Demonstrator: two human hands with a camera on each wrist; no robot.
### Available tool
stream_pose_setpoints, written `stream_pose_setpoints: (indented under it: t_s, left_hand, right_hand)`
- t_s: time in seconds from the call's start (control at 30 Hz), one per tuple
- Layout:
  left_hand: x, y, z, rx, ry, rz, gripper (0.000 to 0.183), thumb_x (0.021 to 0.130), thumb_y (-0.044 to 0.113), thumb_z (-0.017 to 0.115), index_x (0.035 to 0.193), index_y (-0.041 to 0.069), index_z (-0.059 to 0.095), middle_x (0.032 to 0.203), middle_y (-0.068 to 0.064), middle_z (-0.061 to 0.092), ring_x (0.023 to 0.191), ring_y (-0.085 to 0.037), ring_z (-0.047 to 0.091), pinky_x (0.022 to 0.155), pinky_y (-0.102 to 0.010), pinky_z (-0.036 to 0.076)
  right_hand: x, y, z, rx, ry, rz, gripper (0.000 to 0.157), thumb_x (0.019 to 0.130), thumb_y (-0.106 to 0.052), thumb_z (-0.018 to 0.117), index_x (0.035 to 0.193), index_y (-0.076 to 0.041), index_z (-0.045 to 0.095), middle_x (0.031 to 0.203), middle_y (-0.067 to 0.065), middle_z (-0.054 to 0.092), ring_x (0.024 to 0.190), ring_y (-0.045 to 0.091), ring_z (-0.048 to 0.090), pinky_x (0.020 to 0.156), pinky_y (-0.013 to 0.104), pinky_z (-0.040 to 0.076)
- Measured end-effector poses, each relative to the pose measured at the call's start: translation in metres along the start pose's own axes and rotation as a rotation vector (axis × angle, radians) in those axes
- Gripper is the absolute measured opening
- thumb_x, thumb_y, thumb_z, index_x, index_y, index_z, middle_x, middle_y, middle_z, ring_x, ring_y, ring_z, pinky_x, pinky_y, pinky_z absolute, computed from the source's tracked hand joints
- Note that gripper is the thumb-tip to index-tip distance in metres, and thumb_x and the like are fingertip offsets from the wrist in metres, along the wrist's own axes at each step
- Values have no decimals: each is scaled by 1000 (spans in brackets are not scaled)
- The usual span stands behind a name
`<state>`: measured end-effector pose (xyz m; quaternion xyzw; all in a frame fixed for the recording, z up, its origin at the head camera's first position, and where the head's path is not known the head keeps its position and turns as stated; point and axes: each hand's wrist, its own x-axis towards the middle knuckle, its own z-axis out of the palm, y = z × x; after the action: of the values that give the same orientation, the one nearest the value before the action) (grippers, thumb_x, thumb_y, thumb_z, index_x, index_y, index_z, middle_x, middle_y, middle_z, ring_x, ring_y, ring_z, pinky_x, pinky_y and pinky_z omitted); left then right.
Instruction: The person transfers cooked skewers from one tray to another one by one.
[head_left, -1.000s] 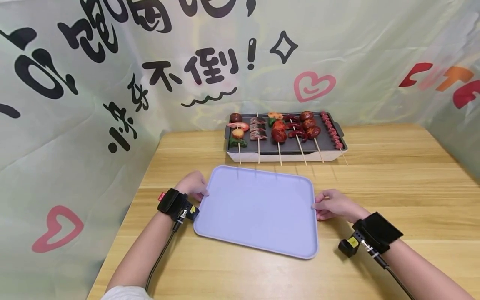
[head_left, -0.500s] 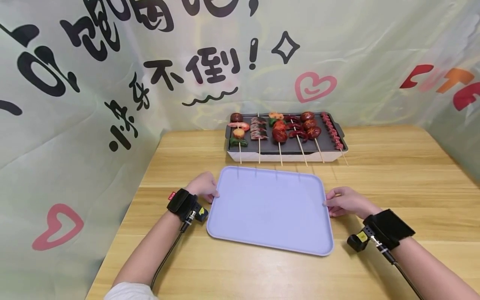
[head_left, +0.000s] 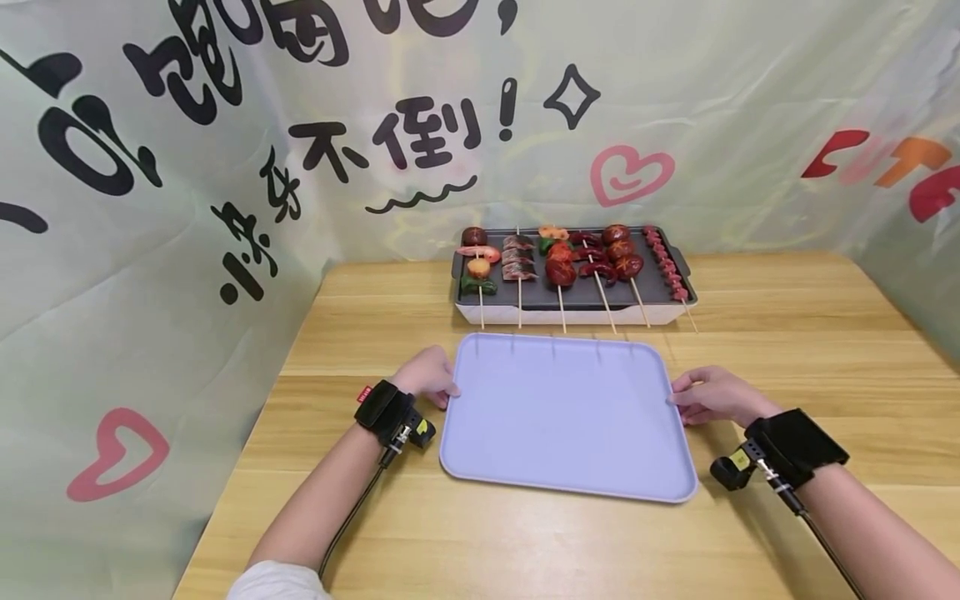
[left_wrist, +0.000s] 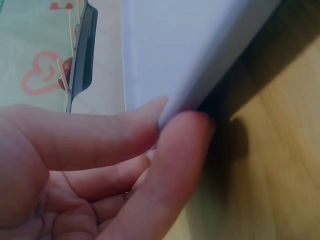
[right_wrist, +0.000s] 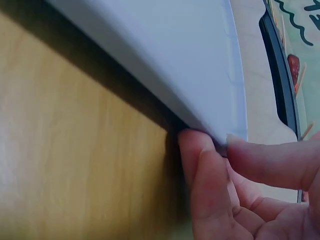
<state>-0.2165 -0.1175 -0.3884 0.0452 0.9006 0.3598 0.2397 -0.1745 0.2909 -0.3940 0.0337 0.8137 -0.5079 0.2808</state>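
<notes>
A lavender rectangular tray (head_left: pixel 566 417) with a low raised rim lies in front of the grill in the head view, bare on top. My left hand (head_left: pixel 429 375) pinches its left edge, thumb over the rim and forefinger beneath, as the left wrist view shows on the tray (left_wrist: pixel 165 45). On the opposite side my right hand (head_left: pixel 716 395) pinches the right edge. Its thumb sits on the rim and its fingers (right_wrist: pixel 212 185) curl under the tray in the right wrist view.
Behind the tray stands a white grill with a dark plate (head_left: pixel 517 293). Several skewers of meat, seafood and vegetables, such as the meat-cube skewer (head_left: pixel 666 262), lie across it, sticks pointing forward. A printed cloth (head_left: pixel 420 75) hangs behind the wooden table (head_left: pixel 810 350).
The tray has slid to the right across the table and turned slightly, becoming straighter to the grill. Both hands have moved with it, keeping their hold on its edges. The grill stays put.
</notes>
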Motion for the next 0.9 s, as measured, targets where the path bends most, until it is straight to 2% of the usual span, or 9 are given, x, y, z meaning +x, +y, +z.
stream_pose_setpoints:
  t_s: [0.33,0.9]
  left_hand:
    - [7,9,9,-16,-9,6,32,76,-5,68,53,5,48,52,-7,56,41,-13,56,49,-24,55]
    - [15,20,17,-7,8,10,21,76,-4,68,59,0,56,52,-6,56,42,-12,56,48,-22,55]
  right_hand:
    - [6,5,-17,-30,32,15,20,87,-2,54,99,12,47,71,1,55,63,12,56,63,26,57]
    - [14,5,-32,-78,39,33,18,86,-4,53,97,11,50,72,1,53,64,12,56,62,26,56]
